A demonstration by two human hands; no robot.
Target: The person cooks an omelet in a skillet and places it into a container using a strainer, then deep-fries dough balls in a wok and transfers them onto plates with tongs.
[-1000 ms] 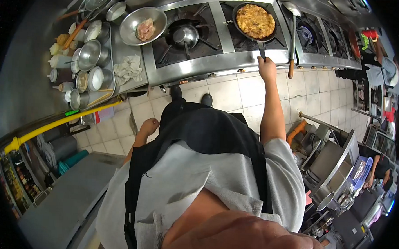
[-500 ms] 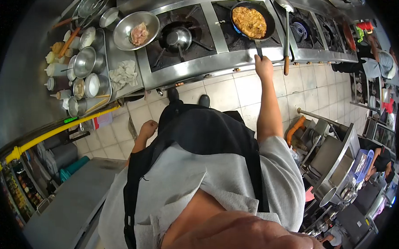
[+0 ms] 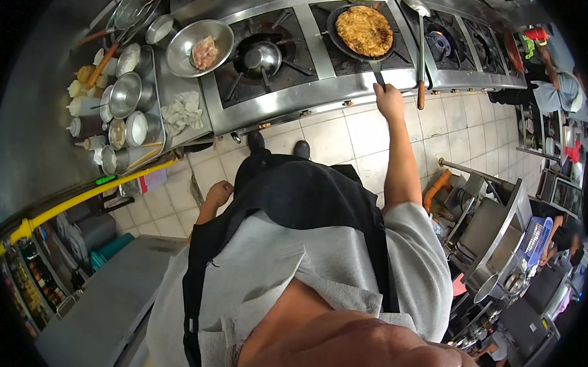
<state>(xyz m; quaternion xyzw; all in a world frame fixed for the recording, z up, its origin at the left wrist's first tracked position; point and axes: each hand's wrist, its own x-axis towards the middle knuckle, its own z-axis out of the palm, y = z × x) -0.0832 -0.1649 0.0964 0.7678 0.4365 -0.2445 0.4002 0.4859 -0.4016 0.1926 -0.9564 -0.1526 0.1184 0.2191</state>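
Observation:
My right hand [image 3: 390, 101] grips the handle of a dark frying pan [image 3: 333, 37] over a stove burner. A browned omelette [image 3: 364, 32] covers most of the pan's inside. My left hand [image 3: 220, 192] hangs low by the black apron [image 3: 306, 193], its fingers curled in and nothing visible in them. To the right of the pan lies a long-handled ladle [image 3: 421, 52], its wooden grip sticking out past the stove's front edge. On the left, a steel bowl [image 3: 182, 44] holds a lump of pale raw meat [image 3: 204, 52].
A steel pan [image 3: 263, 56] sits on the left burner. Sauce bottles [image 3: 83, 106] and metal containers [image 3: 125, 93] crowd a tray beside a crumpled cloth [image 3: 183, 112]. Behind on the right stand a steel sink [image 3: 483, 222] and a blue basket [image 3: 536, 240]. Other people work at far right.
The frying pan has shifted slightly left and its tilt has changed. The omelette sits differently in view, and the blue flame seen before is now hidden. My left hand has barely moved.

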